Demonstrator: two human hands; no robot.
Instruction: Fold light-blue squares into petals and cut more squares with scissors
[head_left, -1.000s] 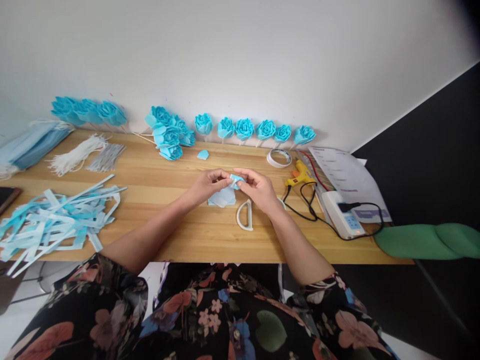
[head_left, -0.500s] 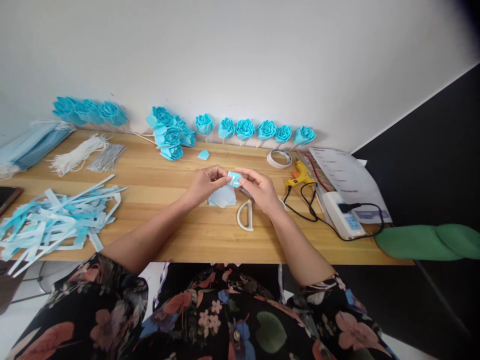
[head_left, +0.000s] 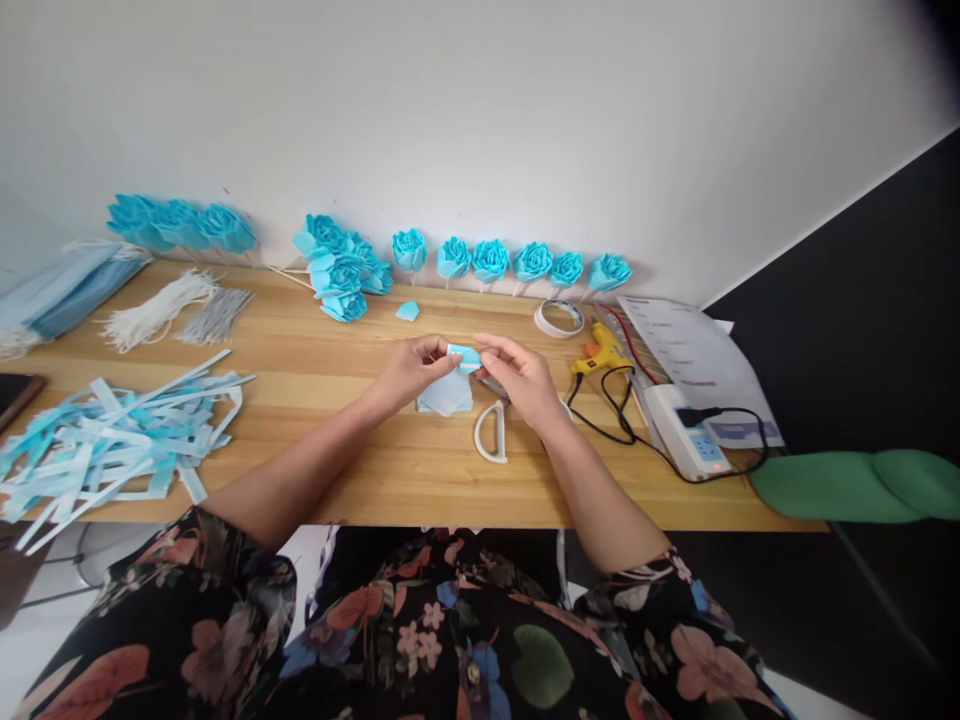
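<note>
Both hands meet over the middle of the tabletop [head_left: 337, 470]. The left hand [head_left: 411, 368] and the right hand [head_left: 520, 380] each pinch one end of a small blue piece [head_left: 465, 356] between thumb and forefinger, so it hangs just above the wood, held from both sides. Directly under it lies a pale blue stack [head_left: 448, 396] of cut squares (how many I cannot tell). Just beside the right wrist, nearer the body, lies a white D-shaped ring [head_left: 491, 432].

Behind the right hand lies a tape roll [head_left: 559, 317], and to its right a yellow glue gun [head_left: 600, 350] whose black cord runs to a white power strip [head_left: 686, 432]. The strip rests on printed papers [head_left: 694, 350].

Along the wall stands a row of blue roses [head_left: 491, 258]. Left of them is a heap of roses [head_left: 339, 265], and a further bunch [head_left: 176, 222] lies near the left corner. A loose blue scrap [head_left: 406, 311] lies between the heap and the hands.

On the left side lie white loops [head_left: 154, 308], grey wires [head_left: 214, 316], folded masks [head_left: 60, 290] and, near the front edge, a tangle of blue strips [head_left: 112, 440].
</note>
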